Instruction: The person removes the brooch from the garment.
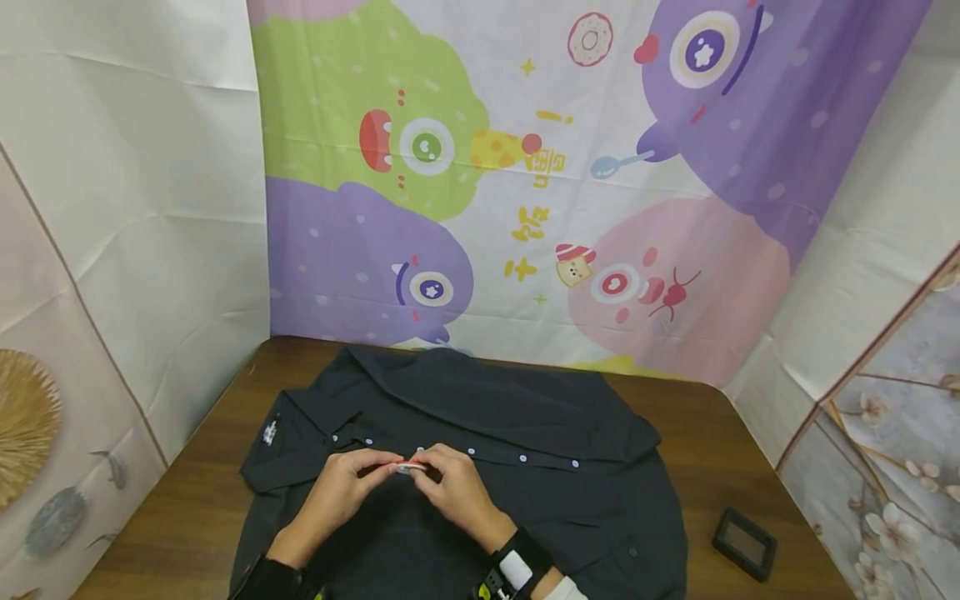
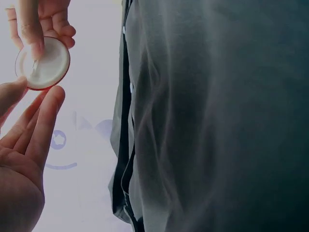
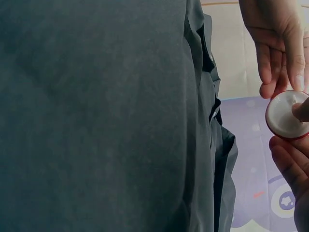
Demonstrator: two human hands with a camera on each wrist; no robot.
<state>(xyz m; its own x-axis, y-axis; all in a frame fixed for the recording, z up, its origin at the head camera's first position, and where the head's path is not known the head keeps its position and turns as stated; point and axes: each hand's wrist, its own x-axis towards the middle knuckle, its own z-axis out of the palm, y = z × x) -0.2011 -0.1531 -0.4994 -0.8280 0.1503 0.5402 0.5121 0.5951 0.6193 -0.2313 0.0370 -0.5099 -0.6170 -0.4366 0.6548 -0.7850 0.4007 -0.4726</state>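
A round pin badge (image 1: 410,467) with a red rim is held above a dark button-up shirt (image 1: 555,517). My left hand (image 1: 337,493) pinches the badge's edge from the left between thumb and fingers. From the other side my right hand (image 1: 459,492) grips it, its thumb pressed on the pin at the back. Both wrist views show the badge's white back (image 2: 57,67), with the pin partly hidden under the right thumb. The shirt lies spread out beneath both hands, its row of pale buttons (image 1: 522,458) running crosswise just beyond them.
The shirt covers much of the brown wooden table (image 1: 712,450). A small black rectangular frame (image 1: 745,544) lies near the table's right edge. Behind the table hangs a cartoon-printed cloth (image 1: 517,108), with pale fabric walls (image 1: 172,242) at the sides.
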